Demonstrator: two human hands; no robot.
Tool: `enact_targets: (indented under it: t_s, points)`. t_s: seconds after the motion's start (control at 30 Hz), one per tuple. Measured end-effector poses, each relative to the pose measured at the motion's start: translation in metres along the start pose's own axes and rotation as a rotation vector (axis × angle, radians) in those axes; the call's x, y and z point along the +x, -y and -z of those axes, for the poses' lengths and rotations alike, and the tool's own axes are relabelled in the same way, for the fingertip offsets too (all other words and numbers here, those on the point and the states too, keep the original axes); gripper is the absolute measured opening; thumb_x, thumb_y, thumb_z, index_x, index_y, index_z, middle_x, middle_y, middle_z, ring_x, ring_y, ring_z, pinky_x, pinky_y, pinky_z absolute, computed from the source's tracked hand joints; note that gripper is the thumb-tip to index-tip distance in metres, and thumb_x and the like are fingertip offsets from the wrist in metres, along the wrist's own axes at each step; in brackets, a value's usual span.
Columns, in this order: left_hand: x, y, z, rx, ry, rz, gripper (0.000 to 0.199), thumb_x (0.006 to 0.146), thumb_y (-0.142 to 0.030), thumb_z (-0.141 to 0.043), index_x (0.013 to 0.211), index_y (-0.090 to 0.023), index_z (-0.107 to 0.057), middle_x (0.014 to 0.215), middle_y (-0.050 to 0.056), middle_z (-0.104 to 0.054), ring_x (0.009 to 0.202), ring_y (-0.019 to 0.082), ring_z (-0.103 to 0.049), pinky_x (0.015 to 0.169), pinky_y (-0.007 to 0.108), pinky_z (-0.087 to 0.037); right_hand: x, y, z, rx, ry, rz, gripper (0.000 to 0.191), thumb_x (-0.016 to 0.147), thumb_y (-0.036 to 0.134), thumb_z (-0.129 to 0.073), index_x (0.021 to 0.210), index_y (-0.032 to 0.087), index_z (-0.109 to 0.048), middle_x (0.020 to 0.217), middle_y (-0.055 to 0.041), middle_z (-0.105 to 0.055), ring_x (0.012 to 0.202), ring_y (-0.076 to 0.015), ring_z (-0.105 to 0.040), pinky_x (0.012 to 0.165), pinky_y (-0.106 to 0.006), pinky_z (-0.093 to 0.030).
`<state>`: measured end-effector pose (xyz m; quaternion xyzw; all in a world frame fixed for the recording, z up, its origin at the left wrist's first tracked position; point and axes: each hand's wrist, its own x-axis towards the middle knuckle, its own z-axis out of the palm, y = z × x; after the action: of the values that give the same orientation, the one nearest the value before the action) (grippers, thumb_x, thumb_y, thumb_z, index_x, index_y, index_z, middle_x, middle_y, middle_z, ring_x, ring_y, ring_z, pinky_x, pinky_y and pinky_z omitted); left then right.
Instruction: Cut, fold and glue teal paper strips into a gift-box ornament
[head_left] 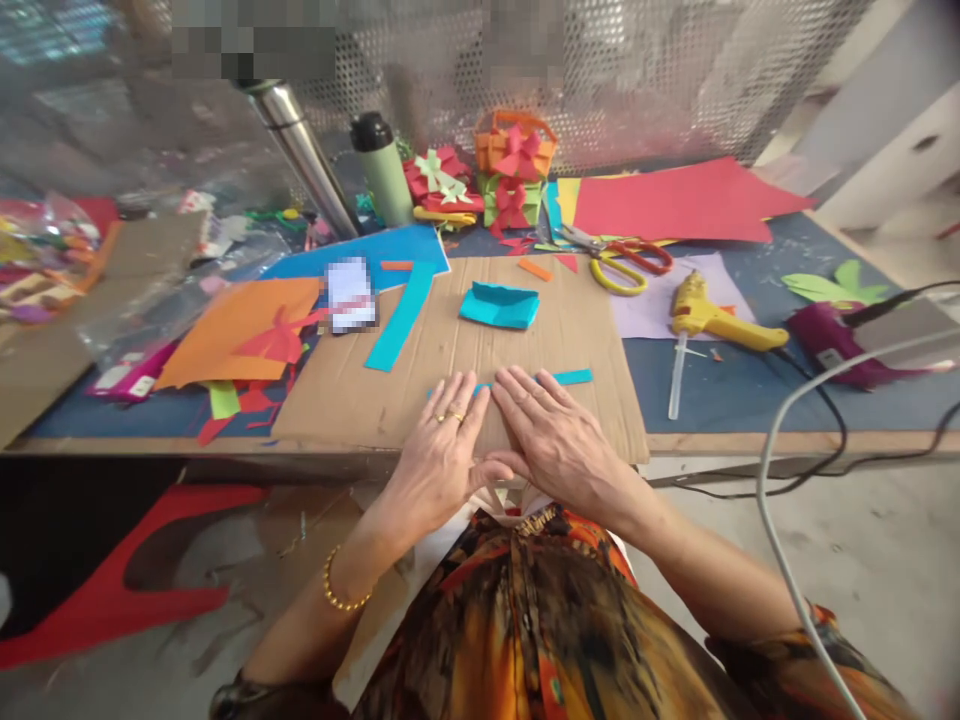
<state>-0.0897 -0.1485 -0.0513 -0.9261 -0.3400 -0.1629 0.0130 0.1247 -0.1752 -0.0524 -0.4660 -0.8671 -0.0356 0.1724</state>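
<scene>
A narrow blue paper strip [574,377] lies across the cardboard sheet [442,345] near its front edge. My left hand [439,445] rests flat over the strip's left part, fingers stretched out. Beside it my right hand [551,430] lies flat too, its fingertips covering the strip's middle; the thumbs meet or nearly meet. Both hands hide much of the strip. Farther back sits a folded blue paper piece [500,305] with raised sides. To its left a wider blue paper strip [401,320] lies slanted.
At the right are scissors [619,265], a yellow glue gun [712,315] and its cords. Orange paper [240,330] and a phone [350,295] lie left. Behind stand a steel flask [304,155], a green bottle [384,170], small paper baskets [514,175] and red sheets [675,200].
</scene>
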Motion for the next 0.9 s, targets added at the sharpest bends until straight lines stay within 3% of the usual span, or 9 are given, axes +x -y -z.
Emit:
enact_targets:
  t_s: [0.27,0.43,0.57,0.73,0.83,0.9]
  points:
    - [-0.004,0.003,-0.001,0.033,-0.016,-0.021,0.107,0.095,-0.083,-0.033,0.162,0.000,-0.034,0.166,0.035,-0.038,0.160,0.044,-0.033,0.128,0.066,-0.032,0.001,-0.002,0.007,0.038,-0.001,-0.018,0.080,0.107,0.061,-0.039,0.155,-0.002,-0.050,0.163,-0.0254,-0.048,0.154,-0.0364,-0.046,0.128,-0.056,-0.040]
    - [-0.003,0.003,-0.002,0.067,-0.001,-0.015,0.101,0.099,-0.079,-0.033,0.161,0.000,-0.035,0.167,0.033,-0.037,0.160,0.044,-0.032,0.128,0.064,-0.034,-0.019,-0.017,0.015,0.005,-0.043,-0.067,0.064,0.110,0.050,-0.044,0.152,0.004,-0.056,0.161,-0.0221,-0.052,0.152,-0.0335,-0.050,0.125,-0.055,-0.044]
    - [-0.002,0.002,-0.004,0.078,-0.034,-0.008,0.108,0.093,-0.085,-0.036,0.159,0.000,-0.039,0.165,0.034,-0.041,0.157,0.044,-0.038,0.128,0.063,-0.035,-0.037,-0.028,0.018,-0.076,-0.108,-0.097,0.061,0.111,0.048,-0.041,0.148,0.003,-0.059,0.156,-0.0222,-0.058,0.147,-0.0339,-0.056,0.122,-0.056,-0.048]
    - [-0.002,0.002,-0.011,0.072,-0.041,0.005,0.113,0.089,-0.088,-0.039,0.162,-0.002,-0.034,0.167,0.033,-0.039,0.160,0.042,-0.033,0.130,0.061,-0.032,-0.052,-0.037,0.029,-0.155,-0.143,-0.226,0.055,0.110,0.048,-0.045,0.140,0.006,-0.064,0.146,-0.0238,-0.067,0.137,-0.0371,-0.064,0.115,-0.058,-0.052]
    - [-0.001,0.002,-0.016,0.090,-0.053,0.007,0.117,0.086,-0.091,-0.039,0.161,-0.002,-0.036,0.165,0.034,-0.041,0.159,0.044,-0.035,0.130,0.062,-0.033,-0.048,-0.037,0.040,-0.214,-0.164,-0.315,0.051,0.109,0.047,-0.049,0.132,0.006,-0.068,0.136,-0.0258,-0.072,0.129,-0.0404,-0.069,0.112,-0.062,-0.052]
    - [0.000,0.001,-0.018,0.105,-0.068,0.008,0.117,0.085,-0.091,-0.039,0.160,-0.001,-0.037,0.164,0.034,-0.042,0.158,0.045,-0.036,0.129,0.064,-0.033,-0.038,-0.033,0.039,-0.206,-0.200,-0.233,0.051,0.108,0.046,-0.051,0.137,0.006,-0.065,0.144,-0.0257,-0.068,0.138,-0.0396,-0.063,0.119,-0.062,-0.047]
